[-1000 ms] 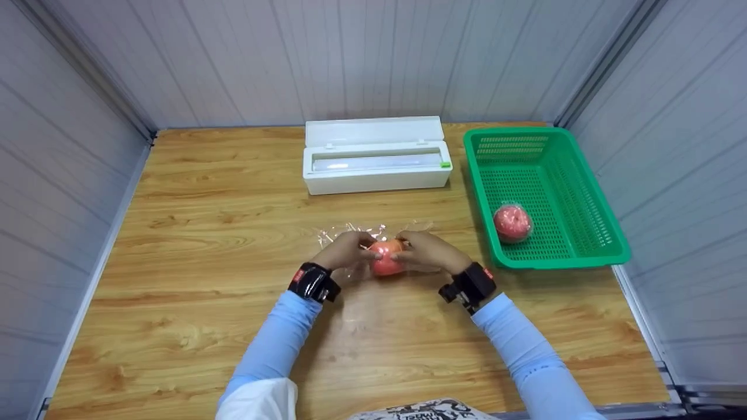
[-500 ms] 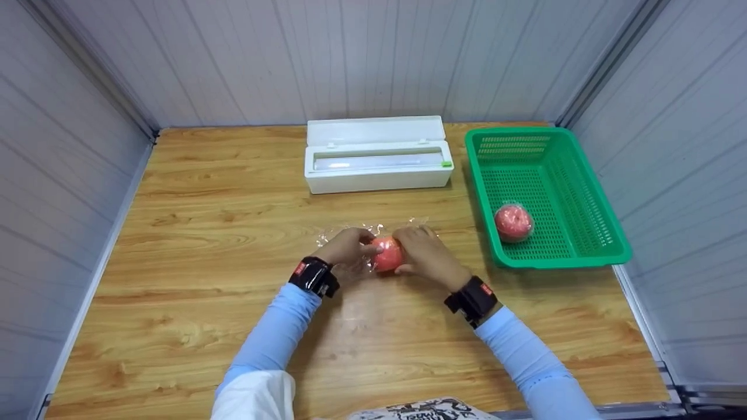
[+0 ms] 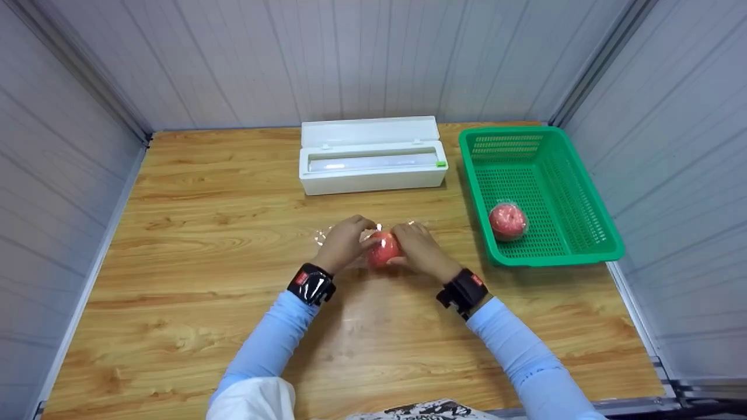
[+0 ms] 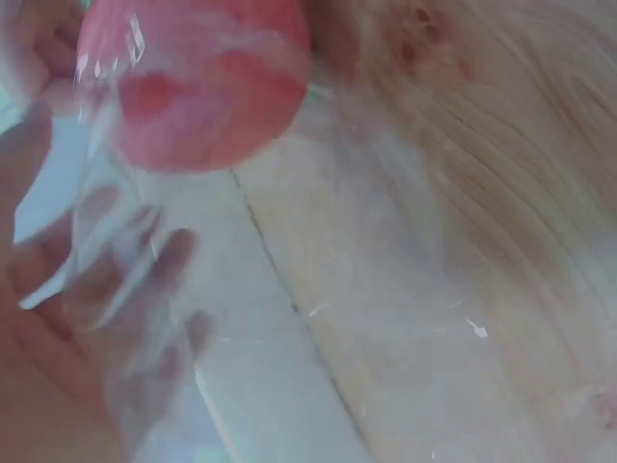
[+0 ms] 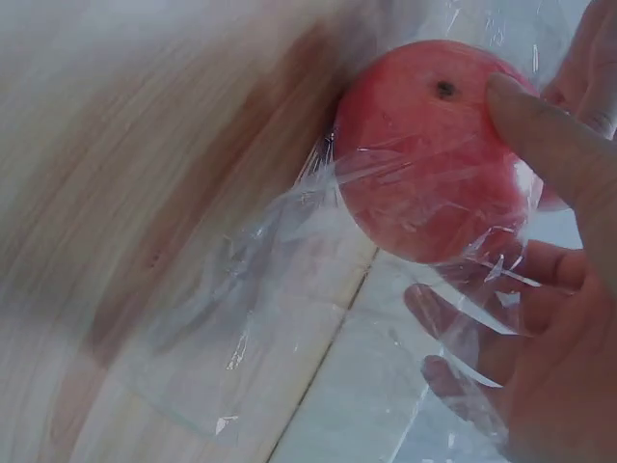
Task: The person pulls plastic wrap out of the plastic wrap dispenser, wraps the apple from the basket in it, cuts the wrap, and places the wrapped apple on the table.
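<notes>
A red apple (image 3: 383, 252) is held between both hands, low over the table, with clear plastic wrap (image 5: 236, 309) around and beneath it. My left hand (image 3: 343, 242) is at the apple's left side, its thumb close against the fruit; the left wrist view shows its fingers (image 4: 169, 256) bent behind the film. My right hand (image 3: 425, 254) holds the opposite side. Its thumb presses the apple (image 5: 424, 159) near the dark hollow, and its other fingers show through the wrap. Loose film spreads outward past the apple.
Behind the hands stands a white wrap dispenser box (image 3: 373, 182) with its lid up and a film roll (image 3: 373, 162) inside. At the right, a green basket (image 3: 557, 259) holds another wrapped apple (image 3: 508, 221). Pale panel walls enclose the wooden table (image 3: 192, 280).
The right hand's fingers have come forward over the apple's right side. The left hand has turned slightly upward, and the apple has shifted a little left. Less loose film shows around the hands.
</notes>
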{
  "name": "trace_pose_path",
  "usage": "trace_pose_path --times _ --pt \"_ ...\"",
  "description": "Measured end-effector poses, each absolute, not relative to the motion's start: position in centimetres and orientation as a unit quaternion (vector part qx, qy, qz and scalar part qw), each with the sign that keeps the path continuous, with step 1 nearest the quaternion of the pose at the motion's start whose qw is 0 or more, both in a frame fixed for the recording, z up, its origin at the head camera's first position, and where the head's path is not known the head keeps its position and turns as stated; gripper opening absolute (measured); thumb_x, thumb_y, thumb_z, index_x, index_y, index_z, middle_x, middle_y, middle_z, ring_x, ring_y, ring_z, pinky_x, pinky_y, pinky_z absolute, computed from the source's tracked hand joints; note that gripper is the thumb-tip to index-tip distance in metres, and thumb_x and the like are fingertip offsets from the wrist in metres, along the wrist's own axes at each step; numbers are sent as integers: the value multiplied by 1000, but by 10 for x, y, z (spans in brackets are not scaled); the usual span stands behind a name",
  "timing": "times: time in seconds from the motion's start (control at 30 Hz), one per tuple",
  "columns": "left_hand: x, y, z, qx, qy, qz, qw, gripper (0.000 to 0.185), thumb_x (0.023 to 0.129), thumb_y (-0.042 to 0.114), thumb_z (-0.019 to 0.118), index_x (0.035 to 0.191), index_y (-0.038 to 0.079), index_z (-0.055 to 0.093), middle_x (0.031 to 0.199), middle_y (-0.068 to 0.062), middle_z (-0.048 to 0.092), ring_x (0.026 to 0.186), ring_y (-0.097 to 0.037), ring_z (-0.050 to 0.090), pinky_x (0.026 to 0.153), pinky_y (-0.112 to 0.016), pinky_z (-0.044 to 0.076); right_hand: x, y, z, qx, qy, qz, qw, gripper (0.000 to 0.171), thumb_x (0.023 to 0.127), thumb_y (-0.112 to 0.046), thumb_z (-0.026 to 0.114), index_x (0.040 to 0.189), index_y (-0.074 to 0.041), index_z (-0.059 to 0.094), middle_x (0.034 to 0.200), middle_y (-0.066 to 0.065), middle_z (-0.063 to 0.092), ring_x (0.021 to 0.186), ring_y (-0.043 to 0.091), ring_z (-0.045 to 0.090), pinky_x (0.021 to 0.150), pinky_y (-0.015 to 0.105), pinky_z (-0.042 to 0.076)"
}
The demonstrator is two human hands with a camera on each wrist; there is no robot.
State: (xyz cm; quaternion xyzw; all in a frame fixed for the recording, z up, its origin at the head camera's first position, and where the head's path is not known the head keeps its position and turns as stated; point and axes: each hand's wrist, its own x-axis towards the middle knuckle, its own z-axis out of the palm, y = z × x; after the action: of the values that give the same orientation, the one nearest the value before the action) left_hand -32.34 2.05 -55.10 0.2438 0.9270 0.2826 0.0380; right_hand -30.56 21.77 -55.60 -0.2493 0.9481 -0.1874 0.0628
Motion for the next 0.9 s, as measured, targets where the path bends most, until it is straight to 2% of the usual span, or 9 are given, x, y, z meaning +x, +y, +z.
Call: trace_pose_path --times 0.07,0.23,0.33,0.43,0.53,0.67,0.77,0.83,0.9 --pt "-319 21 -552 275 924 267 0 30 88 29 66 109 7 66 107 -8 65 101 -24 62 92 -38 51 -308 218 -555 -245 947 -194 78 60 78 -36 75 121 -2 51 123 14 59 119 32 51 114 50 26" --pt "-312 22 -556 329 908 249 -68 22 88 22 67 104 8 68 106 -7 65 101 -23 61 92 -37 50 -318 218 -550 -228 946 -196 120 57 80 -34 73 124 -5 52 125 12 59 119 30 52 113 48 27" --pt "-311 21 -561 336 905 236 -109 22 87 22 67 105 10 69 107 -6 64 104 -24 58 95 -38 48 -324 217 -545 -229 943 -198 137 55 81 -32 73 124 -5 53 123 11 62 114 28 55 108 45 31" --pt "-311 19 -565 336 905 223 -137 22 87 22 67 107 13 68 110 -5 63 107 -24 56 98 -39 45 -329 215 -541 -229 939 -204 159 46 83 -31 72 118 -7 56 112 7 65 101 24 58 98 40 36" --pt "-312 18 -566 335 907 216 -137 27 87 24 67 112 12 67 113 -5 63 111 -25 55 102 -41 42 -336 213 -538 -210 931 -227 195 35 85 -29 70 110 -9 58 100 3 64 89 19 57 85 33 42" --pt "-314 20 -563 316 917 221 -100 34 87 25 67 118 10 65 118 -6 64 115 -25 55 105 -42 40 -344 214 -537 -187 917 -262 235 30 87 -28 69 105 -7 59 91 3 62 81 16 55 71 27 45" --pt "-317 22 -563 290 928 222 -73 34 89 25 65 120 10 65 121 -6 63 117 -25 55 106 -41 40 -350 216 -537 -183 908 -280 251 36 88 -31 67 110 -3 58 96 8 63 84 19 57 74 28 46" --pt "-320 24 -563 277 933 222 -60 34 90 26 64 120 10 64 121 -6 63 116 -25 55 105 -41 41 -352 217 -538 -175 905 -288 259 48 89 -33 65 121 1 54 105 13 65 92 22 60 80 31 49" --pt "-323 26 -563 268 935 225 -53 35 90 28 63 120 10 64 121 -7 63 115 -26 56 104 -41 42 -355 219 -538 -164 902 -299 265 61 89 -33 65 133 4 43 117 19 63 104 27 61 89 35 51"
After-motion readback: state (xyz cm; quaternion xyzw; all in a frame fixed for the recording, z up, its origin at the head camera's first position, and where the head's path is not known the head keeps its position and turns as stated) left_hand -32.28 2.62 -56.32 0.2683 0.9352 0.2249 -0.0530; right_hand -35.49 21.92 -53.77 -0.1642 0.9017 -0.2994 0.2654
